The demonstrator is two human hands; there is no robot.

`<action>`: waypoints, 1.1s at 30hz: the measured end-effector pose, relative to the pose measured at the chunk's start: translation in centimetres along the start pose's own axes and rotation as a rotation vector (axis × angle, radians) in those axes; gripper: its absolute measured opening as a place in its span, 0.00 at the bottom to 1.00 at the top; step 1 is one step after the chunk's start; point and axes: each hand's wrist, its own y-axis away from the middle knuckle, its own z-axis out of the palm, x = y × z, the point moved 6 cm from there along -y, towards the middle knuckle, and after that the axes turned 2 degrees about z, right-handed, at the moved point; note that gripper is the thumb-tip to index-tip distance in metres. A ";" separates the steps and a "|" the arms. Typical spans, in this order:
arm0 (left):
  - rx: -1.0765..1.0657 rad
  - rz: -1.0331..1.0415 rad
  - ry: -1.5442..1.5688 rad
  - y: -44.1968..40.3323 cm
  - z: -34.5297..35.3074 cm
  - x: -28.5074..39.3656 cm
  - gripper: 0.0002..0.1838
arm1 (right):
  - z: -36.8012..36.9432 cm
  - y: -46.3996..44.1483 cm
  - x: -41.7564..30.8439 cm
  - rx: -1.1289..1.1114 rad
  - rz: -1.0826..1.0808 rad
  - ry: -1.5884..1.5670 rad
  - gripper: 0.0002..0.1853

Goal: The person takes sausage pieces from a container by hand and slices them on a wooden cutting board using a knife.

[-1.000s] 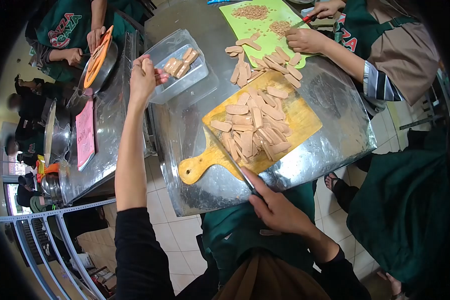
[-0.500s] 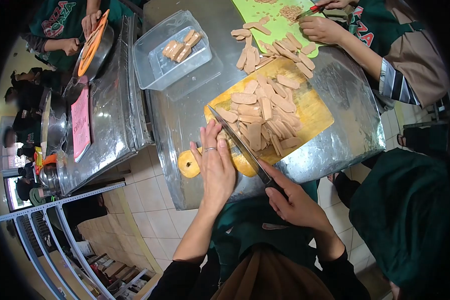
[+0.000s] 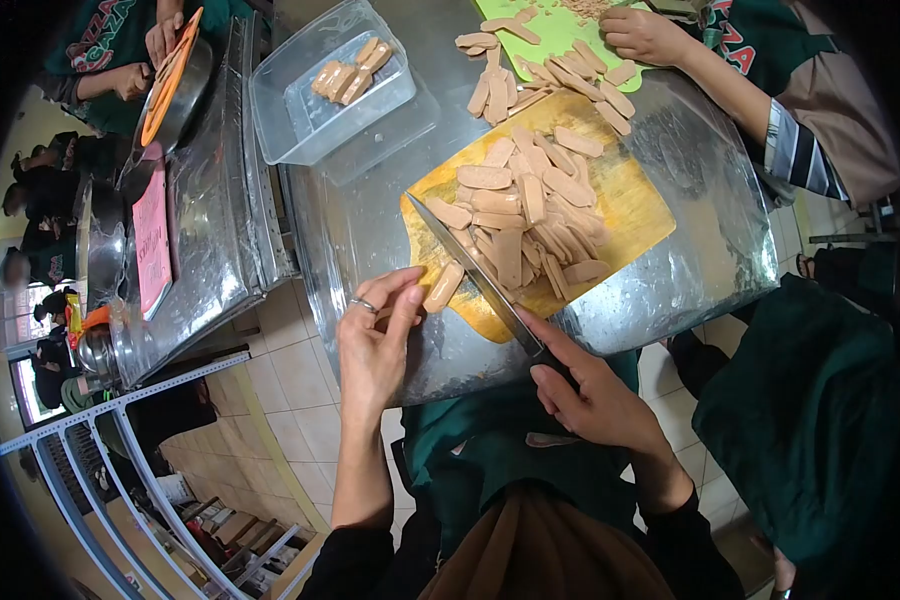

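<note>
My right hand [image 3: 585,385] is closed around the black handle of a long knife [image 3: 485,285], whose blade slants up and left over the wooden board [image 3: 635,205]. Many flat, light-brown slices [image 3: 535,195] are heaped on the board, to the right of the blade. Left of the blade, my left hand [image 3: 375,335] has its thumb and fingertips at one end of a single brown piece [image 3: 444,286], pinching it near the board's handle. A clear plastic box [image 3: 305,130] at the upper left of the table holds several larger brown blocks [image 3: 352,72].
Beyond the board lie more slices [image 3: 495,85] and a green cutting board [image 3: 530,55], where a co-worker's hand [image 3: 645,35] rests. Another person at the far left holds an orange board [image 3: 172,75] over a metal bowl. A pink booklet [image 3: 152,240] lies on the left table [image 3: 215,230].
My left hand left the box, came down to the wooden board's handle side, and now pinches one piece. My right hand keeps the knife, moved slightly right. The view has shifted.
</note>
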 end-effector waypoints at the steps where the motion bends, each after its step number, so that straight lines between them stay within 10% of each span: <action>1: -0.019 0.057 -0.086 -0.1 0.1 0.4 0.12 | 0.0 0.0 -0.1 0.001 0.010 0.009 0.33; 33: 0.038 0.028 -0.189 1.4 1.2 0.1 0.15 | 0.0 0.7 -0.7 -0.007 0.025 0.140 0.33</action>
